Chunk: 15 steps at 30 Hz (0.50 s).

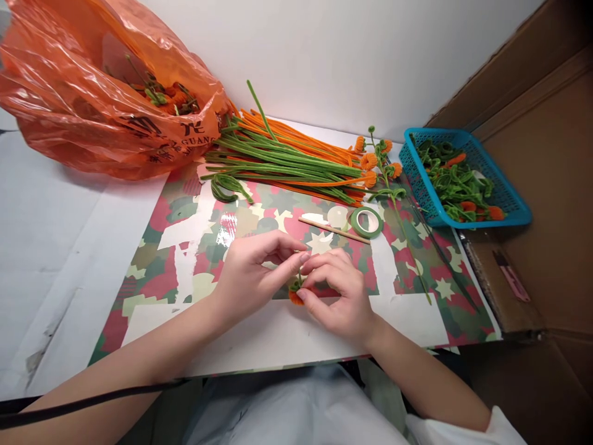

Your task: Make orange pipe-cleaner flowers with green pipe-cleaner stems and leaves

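Above the paper-covered desk (241,343), the left hand (257,272) has its fingers pinched at the upper end of a short green stem (299,277), while the right hand (340,293) clamps its fingers beside the small orange chenille flower (295,298) below, between both hands.

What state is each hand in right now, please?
Left hand: closed, pinching the thin green stem.
Right hand: closed, holding the small orange flower below it.
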Tool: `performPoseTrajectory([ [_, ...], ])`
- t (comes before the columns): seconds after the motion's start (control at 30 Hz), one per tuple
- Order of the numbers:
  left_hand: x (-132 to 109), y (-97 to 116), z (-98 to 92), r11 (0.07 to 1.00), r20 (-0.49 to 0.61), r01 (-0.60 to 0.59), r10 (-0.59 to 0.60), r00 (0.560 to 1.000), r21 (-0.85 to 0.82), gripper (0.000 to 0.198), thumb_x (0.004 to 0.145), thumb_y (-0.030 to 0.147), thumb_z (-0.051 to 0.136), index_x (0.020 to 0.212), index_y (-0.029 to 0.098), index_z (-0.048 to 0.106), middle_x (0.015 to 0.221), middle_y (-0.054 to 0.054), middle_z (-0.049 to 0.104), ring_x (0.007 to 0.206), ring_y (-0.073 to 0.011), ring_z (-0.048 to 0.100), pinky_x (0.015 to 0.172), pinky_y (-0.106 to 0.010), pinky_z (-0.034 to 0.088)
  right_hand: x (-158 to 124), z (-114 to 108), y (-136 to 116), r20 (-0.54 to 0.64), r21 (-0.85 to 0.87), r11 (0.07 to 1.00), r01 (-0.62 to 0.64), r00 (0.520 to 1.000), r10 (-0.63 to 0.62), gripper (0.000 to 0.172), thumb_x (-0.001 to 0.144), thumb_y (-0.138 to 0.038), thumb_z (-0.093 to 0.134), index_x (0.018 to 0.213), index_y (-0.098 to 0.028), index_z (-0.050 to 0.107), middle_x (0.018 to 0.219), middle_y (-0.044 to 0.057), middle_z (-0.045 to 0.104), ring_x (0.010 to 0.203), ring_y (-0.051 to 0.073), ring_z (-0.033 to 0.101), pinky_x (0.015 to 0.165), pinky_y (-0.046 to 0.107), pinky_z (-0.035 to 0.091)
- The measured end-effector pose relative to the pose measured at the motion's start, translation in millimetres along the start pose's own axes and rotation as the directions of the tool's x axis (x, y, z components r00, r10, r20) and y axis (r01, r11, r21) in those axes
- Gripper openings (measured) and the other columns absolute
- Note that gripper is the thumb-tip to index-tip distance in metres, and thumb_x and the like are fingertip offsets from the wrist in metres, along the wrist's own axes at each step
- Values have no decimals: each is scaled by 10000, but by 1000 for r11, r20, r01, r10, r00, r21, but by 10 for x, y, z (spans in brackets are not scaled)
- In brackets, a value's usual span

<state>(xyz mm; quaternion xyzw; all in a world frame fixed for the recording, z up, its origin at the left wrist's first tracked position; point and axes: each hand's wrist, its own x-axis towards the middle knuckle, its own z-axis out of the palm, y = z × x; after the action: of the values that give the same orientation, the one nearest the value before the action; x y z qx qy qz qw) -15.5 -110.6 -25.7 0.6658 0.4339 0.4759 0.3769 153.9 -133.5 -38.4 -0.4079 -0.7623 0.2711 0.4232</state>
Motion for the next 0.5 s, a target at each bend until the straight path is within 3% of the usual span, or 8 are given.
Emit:
performPoseTrajectory([
  [0.3, -7, 6, -16, 999, -26, 28, -28, 999, 28, 41, 833, 168, 656, 796, 185, 649, 679, 16, 700, 554, -104, 659, 415, -172, 490, 12, -29, -8, -54, 18, 999, 30, 998, -29, 135, 763, -137, 678, 674, -218, 617, 752, 18, 693, 747, 186, 623, 733, 385, 453],
  [0.5, 3, 0, -29, 999, -48, 25, -23, 999, 47, 39, 828, 174, 657, 792, 185, 649, 680, 15, 694, 534, -102, 645, 414, -183, 489, 4, -40, 7, -4, 29, 999, 12, 1000, -12, 134, 813, -137, 668, 722, -218, 612, 766, 17, 696, 776, 191, 601, 759, 392, 440],
])
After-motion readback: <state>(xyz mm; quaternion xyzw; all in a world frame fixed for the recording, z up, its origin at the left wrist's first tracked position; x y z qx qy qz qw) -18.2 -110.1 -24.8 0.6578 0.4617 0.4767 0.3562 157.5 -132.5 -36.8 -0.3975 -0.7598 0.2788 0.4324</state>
